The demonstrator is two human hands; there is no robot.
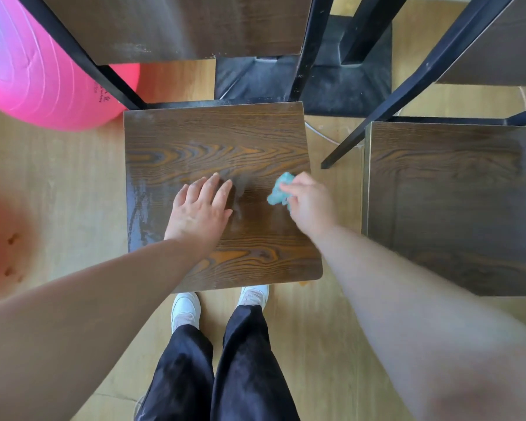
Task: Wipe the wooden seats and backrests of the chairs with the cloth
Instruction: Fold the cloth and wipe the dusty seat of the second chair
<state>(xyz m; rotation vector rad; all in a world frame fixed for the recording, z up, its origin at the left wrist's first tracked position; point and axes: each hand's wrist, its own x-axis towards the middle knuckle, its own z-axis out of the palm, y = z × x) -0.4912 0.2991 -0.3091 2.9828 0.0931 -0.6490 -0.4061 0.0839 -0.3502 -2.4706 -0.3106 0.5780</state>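
We are wiping the seat [225,141].
Our right grip [308,205] is clutching the cloth [280,192], left grip [201,208] lying flat, released; the bunched wad may be missing corners.

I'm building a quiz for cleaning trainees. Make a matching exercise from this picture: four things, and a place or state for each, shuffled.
1 cloth
2 left hand
3 pink ball
4 right-side seat

A flat on the middle seat
B gripped by the right hand
C to the right of the middle seat
D on the floor, far left

Pairs: 1-B, 2-A, 3-D, 4-C
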